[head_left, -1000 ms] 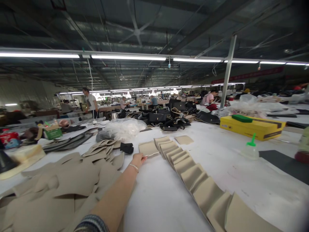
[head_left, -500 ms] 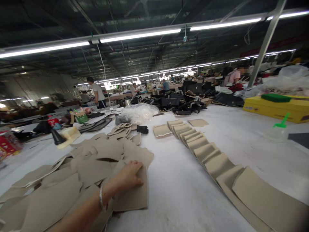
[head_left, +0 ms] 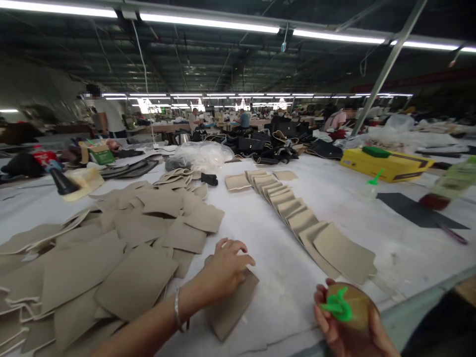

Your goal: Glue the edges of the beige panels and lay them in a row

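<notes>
Beneath the loosely spread left grip (head_left: 227, 265), a flat, rectangular taupe leather-like panel (head_left: 233, 310) looks light, pliable, best pinched by its edges. The right grip (head_left: 334, 339) clasps a probably squeezable, green-nozzled amber plastic bottle (head_left: 359, 307).

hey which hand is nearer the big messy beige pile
Left: the left hand is just right of the beige pile; the right hand is farther right, holding the green-tipped bottle.

Bright o/h tubes (head_left: 208, 23), dim ceiling (head_left: 208, 62), soft bkgd (head_left: 243, 119), wide-angle edge stretch
</notes>
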`<state>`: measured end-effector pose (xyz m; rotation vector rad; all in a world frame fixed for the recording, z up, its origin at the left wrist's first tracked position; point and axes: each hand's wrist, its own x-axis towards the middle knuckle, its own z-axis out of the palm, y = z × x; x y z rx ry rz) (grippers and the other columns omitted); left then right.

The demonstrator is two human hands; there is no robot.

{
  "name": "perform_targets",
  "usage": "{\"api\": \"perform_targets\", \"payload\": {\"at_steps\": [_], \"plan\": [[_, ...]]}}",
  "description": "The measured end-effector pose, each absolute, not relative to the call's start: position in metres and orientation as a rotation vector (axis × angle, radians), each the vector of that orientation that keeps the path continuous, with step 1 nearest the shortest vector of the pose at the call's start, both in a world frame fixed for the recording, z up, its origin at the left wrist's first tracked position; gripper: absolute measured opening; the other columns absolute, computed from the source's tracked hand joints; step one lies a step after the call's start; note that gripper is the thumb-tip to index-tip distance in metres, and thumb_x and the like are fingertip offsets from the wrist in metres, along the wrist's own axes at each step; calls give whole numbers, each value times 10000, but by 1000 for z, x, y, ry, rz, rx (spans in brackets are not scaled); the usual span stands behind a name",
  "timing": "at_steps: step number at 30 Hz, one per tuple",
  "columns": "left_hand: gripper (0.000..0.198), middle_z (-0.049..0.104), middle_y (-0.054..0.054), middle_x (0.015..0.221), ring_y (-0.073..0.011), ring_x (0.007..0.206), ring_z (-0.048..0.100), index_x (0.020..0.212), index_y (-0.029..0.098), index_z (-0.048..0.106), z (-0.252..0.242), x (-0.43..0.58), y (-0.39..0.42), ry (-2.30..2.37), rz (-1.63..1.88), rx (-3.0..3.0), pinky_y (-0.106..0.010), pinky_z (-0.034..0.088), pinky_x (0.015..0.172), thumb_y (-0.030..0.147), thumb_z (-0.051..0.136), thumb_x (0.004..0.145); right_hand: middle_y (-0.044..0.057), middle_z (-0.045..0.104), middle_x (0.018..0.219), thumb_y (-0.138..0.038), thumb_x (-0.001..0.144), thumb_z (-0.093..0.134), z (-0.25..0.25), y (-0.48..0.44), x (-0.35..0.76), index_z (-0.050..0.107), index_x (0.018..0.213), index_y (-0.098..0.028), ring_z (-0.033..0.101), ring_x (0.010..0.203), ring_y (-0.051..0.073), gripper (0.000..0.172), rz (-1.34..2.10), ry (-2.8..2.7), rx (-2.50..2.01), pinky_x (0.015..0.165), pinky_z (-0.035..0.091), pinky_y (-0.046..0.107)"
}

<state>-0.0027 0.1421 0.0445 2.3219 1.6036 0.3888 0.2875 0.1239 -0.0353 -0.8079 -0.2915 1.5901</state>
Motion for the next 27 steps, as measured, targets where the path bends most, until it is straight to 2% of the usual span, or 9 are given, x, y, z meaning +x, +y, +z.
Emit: {"api": "perform_targets", "payload": {"at_steps": [3,6,10,13,21,27], "plan": [[379,534,-122,1237,-291,1153,459,1143,204,609,41,13,115,1788,264,2220,-458,337,1003,262,630,769,75,644,1203,-405,761,738,-10,114,283,667,1107,-288,646,1030,315,372,1469,-394,-827,765,606,425],[360,520,-151,1219,-287,1102,485,1117,155,598,40,14,93,1819,76,2060,-411,423,940,247,602,769,69,645,1189,-351,722,774,3,111,285,678,1091,-282,658,967,299,388,1409,-498,-881,707,618,385],[413,485,-169,1270,-293,1151,459,1181,140,562,42,12,76,1812,-37,2087,-411,426,971,149,541,769,66,669,1130,-351,685,798,9,106,285,689,1078,-270,666,919,279,416,1376,-521,-934,673,621,345],[418,496,-183,1253,-304,1132,468,1158,119,572,45,14,72,1800,-129,2141,-425,440,957,100,499,747,58,697,1057,-335,681,808,9,102,281,693,1080,-273,678,882,260,420,1401,-526,-934,666,620,326],[470,547,-213,1127,-328,1006,524,1142,43,586,41,25,77,1826,-175,2218,-442,486,853,92,488,684,29,734,947,-299,631,852,7,104,271,738,948,-269,696,810,248,338,1441,-470,-898,671,622,355],[385,577,-219,1102,-297,901,583,1060,58,625,33,25,94,1870,-147,2198,-428,484,820,46,441,721,46,709,963,-318,659,842,8,107,269,690,1065,-248,675,828,238,439,1368,-594,-909,699,605,330]]}}
